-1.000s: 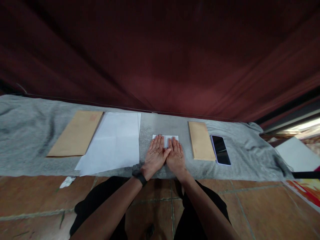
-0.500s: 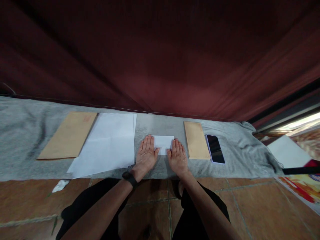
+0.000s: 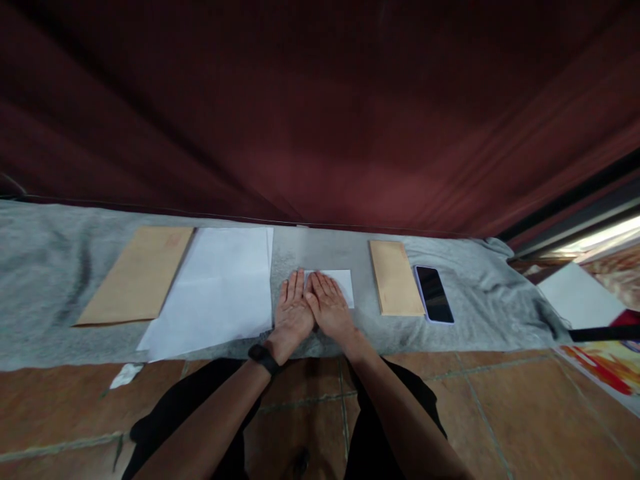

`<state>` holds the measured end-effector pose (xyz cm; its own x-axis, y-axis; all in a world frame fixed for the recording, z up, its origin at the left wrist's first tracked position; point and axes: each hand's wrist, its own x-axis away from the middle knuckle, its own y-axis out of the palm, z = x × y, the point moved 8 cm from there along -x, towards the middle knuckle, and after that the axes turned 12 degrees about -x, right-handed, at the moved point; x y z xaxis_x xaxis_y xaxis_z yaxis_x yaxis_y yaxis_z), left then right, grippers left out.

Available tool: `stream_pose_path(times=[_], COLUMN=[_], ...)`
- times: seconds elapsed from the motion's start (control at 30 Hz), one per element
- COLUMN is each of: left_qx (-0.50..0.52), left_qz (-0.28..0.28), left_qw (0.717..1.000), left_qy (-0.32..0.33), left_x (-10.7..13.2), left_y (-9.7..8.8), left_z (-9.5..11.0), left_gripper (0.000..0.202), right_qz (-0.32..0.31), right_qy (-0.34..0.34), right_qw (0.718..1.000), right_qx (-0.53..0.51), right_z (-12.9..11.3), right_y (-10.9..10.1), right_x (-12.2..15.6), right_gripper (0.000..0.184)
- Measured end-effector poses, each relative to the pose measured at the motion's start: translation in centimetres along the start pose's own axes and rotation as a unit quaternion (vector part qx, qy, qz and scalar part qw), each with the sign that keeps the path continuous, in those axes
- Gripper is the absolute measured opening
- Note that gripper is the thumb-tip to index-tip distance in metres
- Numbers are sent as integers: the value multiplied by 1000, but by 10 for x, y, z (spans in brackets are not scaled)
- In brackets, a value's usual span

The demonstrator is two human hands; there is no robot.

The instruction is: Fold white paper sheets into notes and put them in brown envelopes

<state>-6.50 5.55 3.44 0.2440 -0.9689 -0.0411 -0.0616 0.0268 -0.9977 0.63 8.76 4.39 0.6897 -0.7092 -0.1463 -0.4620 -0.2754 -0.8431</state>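
Fingers (image 3: pixel 326 285) of right hand (image 3: pixel 334 315) straight, close together, grasping nothing; hand palm-down over small white paper (image 3: pixel 346 283), probably keeping it flat. Left hand (image 3: pixel 293 312) also flat, unclenched, at paper's left edge, touching right; likely steadying. Paper on grey cloth (image 3: pixel 320 245), centred before person, presumably for two-handed reach. Larger white sheets (image 3: pixel 223 287) left, wide brown envelope (image 3: pixel 135 277) beyond; narrow brown envelope (image 3: pixel 397 280) right, phone (image 3: pixel 434 295) just beside, seemingly parked clear of hands.
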Motion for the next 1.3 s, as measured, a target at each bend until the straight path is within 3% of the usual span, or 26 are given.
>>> stream_pose_path(times=[0.27,0.73,0.83,1.03,1.17,1.3], left_qx=[13,9,10,41,21,-22], left_qz=[41,67,88,76,64,27], left_qw=[999,996,996,985,992,996], left_qy=[-5,-54,-17,150,109,81], left_x=[1,4,6,22,21,12], left_y=[-1,-10,-19,-19,-16,-18], left_z=[-2,-20,-11,37,35,26], left_gripper=[61,62,59,60,68,62], right_qz=[64,110,116,117,129,123], right_qy=[45,82,92,113,134,142], right_qw=[994,984,983,980,976,979], right_qx=[79,112,112,114,110,80], right_z=[40,59,63,68,73,71], right_y=[-15,-29,-32,-36,-45,-56], right_x=[10,31,35,37,37,37], right_gripper=[57,58,57,54,52,45])
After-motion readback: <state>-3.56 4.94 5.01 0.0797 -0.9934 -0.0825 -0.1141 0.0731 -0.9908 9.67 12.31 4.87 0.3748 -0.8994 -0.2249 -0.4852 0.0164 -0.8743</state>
